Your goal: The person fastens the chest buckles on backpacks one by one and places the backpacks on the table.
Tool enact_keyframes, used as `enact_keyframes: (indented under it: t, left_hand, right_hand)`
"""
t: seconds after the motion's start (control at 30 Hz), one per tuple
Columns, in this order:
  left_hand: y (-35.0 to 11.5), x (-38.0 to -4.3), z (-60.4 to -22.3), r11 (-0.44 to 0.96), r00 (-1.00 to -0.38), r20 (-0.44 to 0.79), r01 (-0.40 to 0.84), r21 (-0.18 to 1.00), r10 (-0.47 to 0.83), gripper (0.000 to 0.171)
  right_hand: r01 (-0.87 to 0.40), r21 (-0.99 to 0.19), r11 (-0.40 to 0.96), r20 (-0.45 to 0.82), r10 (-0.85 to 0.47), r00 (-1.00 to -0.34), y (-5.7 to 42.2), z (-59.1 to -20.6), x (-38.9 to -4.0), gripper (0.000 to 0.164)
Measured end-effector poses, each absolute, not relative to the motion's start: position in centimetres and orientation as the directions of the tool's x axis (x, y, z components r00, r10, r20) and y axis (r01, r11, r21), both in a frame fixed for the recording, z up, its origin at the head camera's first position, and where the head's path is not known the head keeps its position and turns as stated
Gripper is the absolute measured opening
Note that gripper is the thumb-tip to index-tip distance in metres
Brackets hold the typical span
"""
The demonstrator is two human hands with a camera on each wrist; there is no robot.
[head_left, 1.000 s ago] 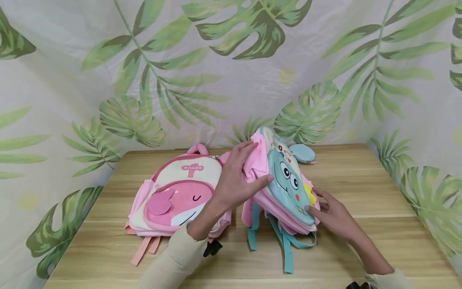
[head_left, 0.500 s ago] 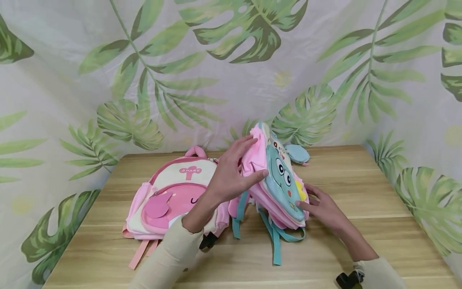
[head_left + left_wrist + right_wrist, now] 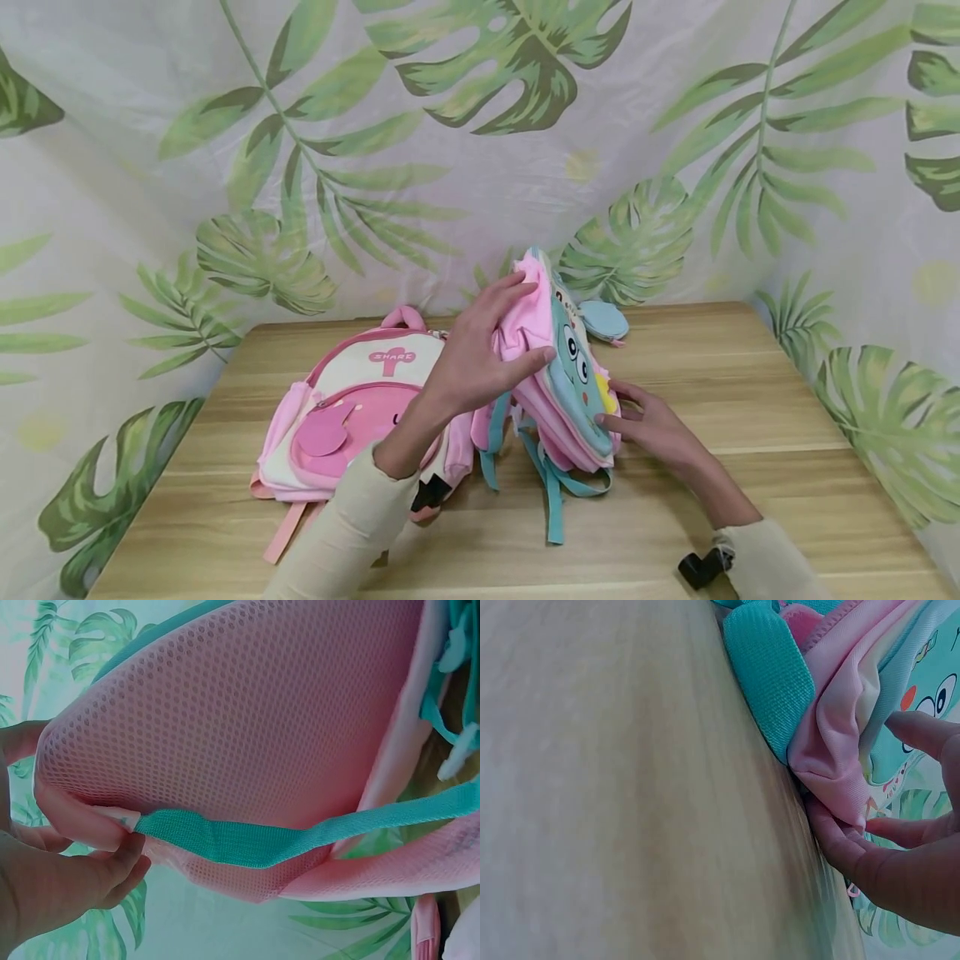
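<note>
A pink and teal children's backpack (image 3: 573, 367) with a frog-like face stands tilted on its lower edge, turned partly sideways. My left hand (image 3: 480, 354) holds its pink side, thumb toward the front and fingers behind. In the left wrist view the pink mesh back panel (image 3: 262, 727) fills most of the frame, with a teal strap (image 3: 255, 841) across it beside the fingers (image 3: 124, 866). My right hand (image 3: 660, 429) grips the lower right corner; in the right wrist view its thumb (image 3: 922, 731) lies on the front and fingers reach under the pink bottom corner. Teal straps hang below.
A second backpack (image 3: 382, 354), pink and white with a whale-like face, lies on the wooden table (image 3: 720, 350) to the left, partly behind my left forearm. A round light-blue pouch (image 3: 604, 320) is behind the held backpack. Leaf-print cloth (image 3: 420, 208) hangs behind the table.
The held backpack has turned further, so its front shows less and its pink side more. Both hands have moved with it slightly left in view. The other backpack stays put.
</note>
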State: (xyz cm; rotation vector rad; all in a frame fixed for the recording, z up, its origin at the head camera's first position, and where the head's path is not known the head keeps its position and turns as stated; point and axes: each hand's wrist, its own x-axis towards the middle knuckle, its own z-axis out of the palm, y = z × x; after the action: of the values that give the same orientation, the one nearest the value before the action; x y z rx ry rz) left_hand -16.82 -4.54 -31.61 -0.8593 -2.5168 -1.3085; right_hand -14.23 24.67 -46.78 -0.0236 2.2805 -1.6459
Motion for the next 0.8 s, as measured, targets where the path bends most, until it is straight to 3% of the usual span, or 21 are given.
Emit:
enact_keyframes:
  t: [0.3,0.53,0.8]
  left_hand:
    - [-4.5,-16.9,-31.1,0.436,-0.809,0.401,0.575,0.692,0.429,0.079]
    - [-4.6,-16.8,-31.2,0.404,-0.783,0.4,0.599,0.691,0.477,0.083]
    - [-3.7,-16.8,-31.7,0.331,-0.757,0.446,0.625,0.707,0.476,0.084]
  right_hand:
    - [0.169,-0.936,0.308,-0.244,-0.224,-0.943,24.3,-46.9,-14.5,0.089]
    - [0.138,-0.913,0.383,-0.219,-0.177,-0.96,25.1,-46.2,-14.0,0.083]
    - [0.122,-0.933,0.338,-0.208,-0.23,-0.951,25.7,-46.6,-13.8,0.077]
